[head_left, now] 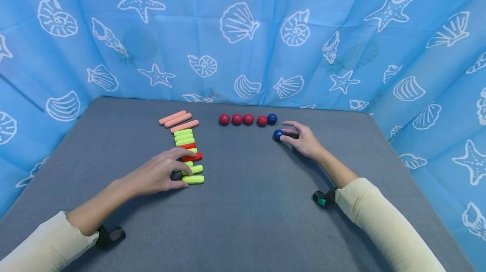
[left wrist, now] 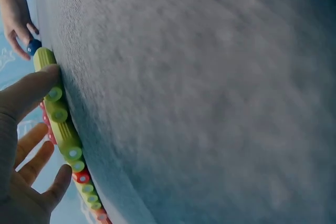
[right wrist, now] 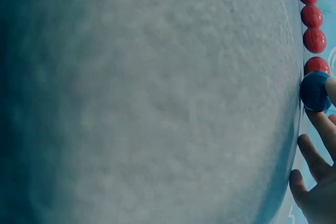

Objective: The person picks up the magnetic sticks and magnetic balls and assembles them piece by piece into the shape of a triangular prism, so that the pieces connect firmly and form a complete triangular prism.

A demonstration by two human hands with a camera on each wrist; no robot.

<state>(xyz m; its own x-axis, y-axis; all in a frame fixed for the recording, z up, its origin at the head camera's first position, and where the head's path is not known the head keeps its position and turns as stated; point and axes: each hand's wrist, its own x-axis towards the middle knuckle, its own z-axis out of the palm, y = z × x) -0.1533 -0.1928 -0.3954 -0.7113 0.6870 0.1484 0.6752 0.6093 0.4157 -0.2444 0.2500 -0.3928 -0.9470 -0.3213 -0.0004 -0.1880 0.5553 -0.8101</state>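
Observation:
In the head view my left hand (head_left: 167,170) lies over a column of short, chunky yellow-green sticks (head_left: 194,179) with red sticks (head_left: 193,157) among them. Its thumb touches the end of the nearest yellow-green stick, and its other fingers spread loosely along the column, hiding some stick ends. On the right, my right hand (head_left: 303,140) pinches a dark blue ball (head_left: 278,135) between thumb and fingers, low over the cloth. The right wrist view has this blue ball (right wrist: 314,92) overlapping a red ball (right wrist: 316,65). Another blue ball (head_left: 272,119) sits just behind.
Red balls (head_left: 237,119) line up near the back edge of the grey cloth-covered table (head_left: 243,213), the rightmost beside the rear blue ball. Salmon-coloured sticks (head_left: 178,120) lie at the column's far end. A blue seashell-print curtain (head_left: 243,52) hangs behind and along the sides.

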